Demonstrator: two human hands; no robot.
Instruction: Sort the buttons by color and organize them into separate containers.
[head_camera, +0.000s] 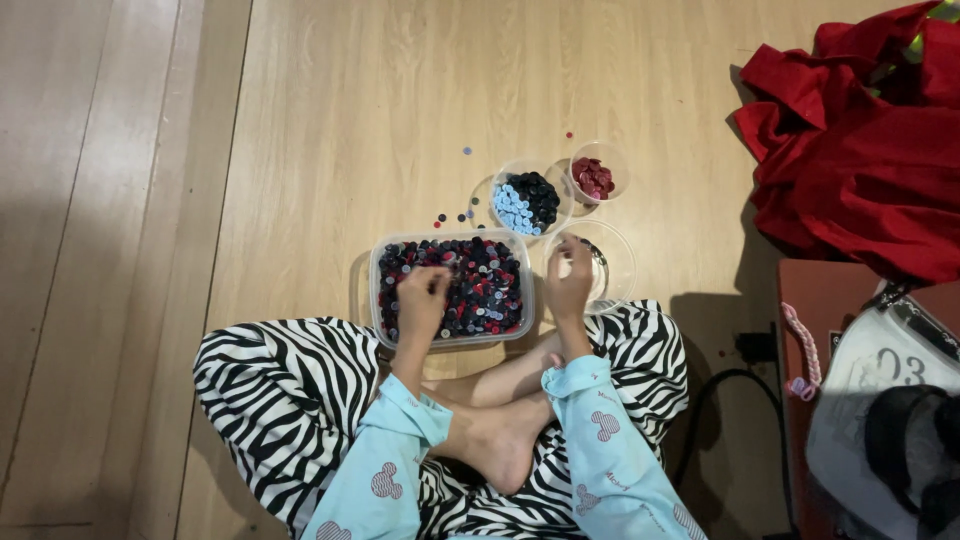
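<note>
Buttons mixed in a clear rectangular tub (452, 288) on the wooden floor (330, 120), just before our crossed legs.

We see our left hand (422, 300) resting in the dark, red and pale buttons with fingers curled; we cannot tell if it pinches one. Our right hand (569, 278) hovers loosely curled over an almost empty round container (612, 262) beside the tub. Behind stand a bowl of blue and black buttons (527, 200) and a small cup of red buttons (594, 177). Red cloth (860, 160) lies well apart.

Light wood-plank floor (400, 90), warm indoor light; red cloth heap (860, 160) at right; dark reddish furniture corner (815, 300) below it.
</note>
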